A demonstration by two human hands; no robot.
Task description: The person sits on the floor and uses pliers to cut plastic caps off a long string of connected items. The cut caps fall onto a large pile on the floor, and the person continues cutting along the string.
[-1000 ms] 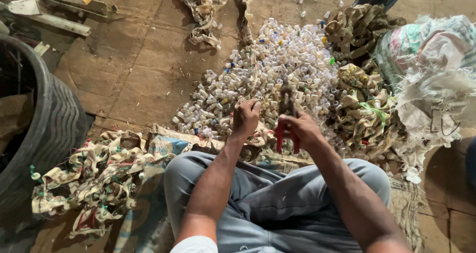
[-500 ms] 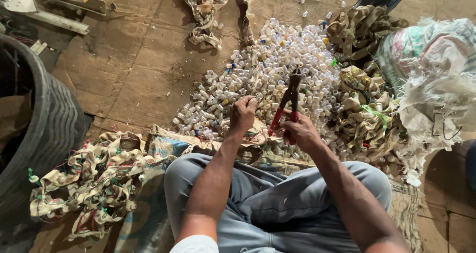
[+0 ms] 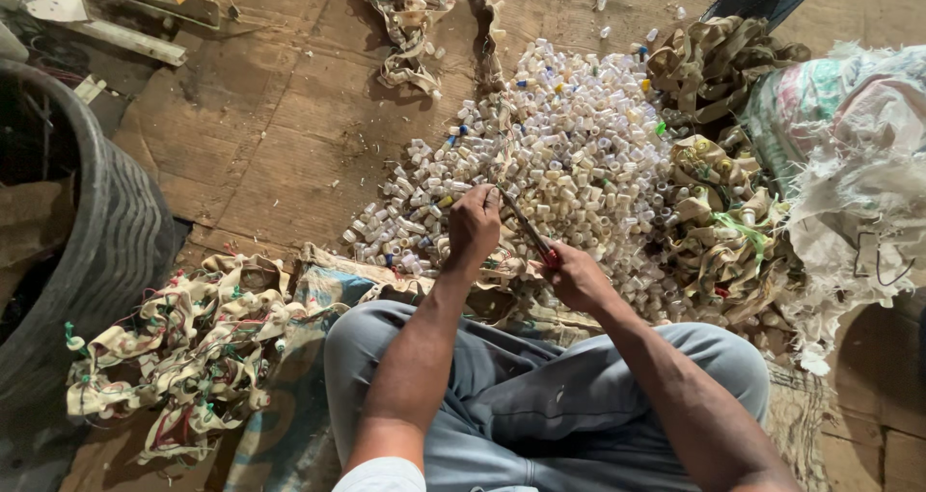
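My right hand [image 3: 577, 276] grips red-handled pliers [image 3: 532, 232], their dark jaws pointing up and left toward my left hand. My left hand [image 3: 474, 226] is closed around a small piece at the pliers' tip; the piece itself is hidden by my fingers. Both hands hover over the near edge of a heap of small white plastic caps [image 3: 569, 164] spread on the cardboard floor. I sit cross-legged in grey trousers [image 3: 540, 396] just behind the heap.
A pile of beige strips with thin red and green wires [image 3: 183, 347] lies at my left. More crumpled beige strips [image 3: 723, 232] and woven sacks [image 3: 849, 154] are at the right. A dark round tub [image 3: 87, 241] stands far left; wooden battens [image 3: 125, 19] lie at top left.
The pliers have tilted from nearly upright to slanting left, their jaws now meeting my left hand, which has lifted slightly over the caps. My right hand stayed near my knee.
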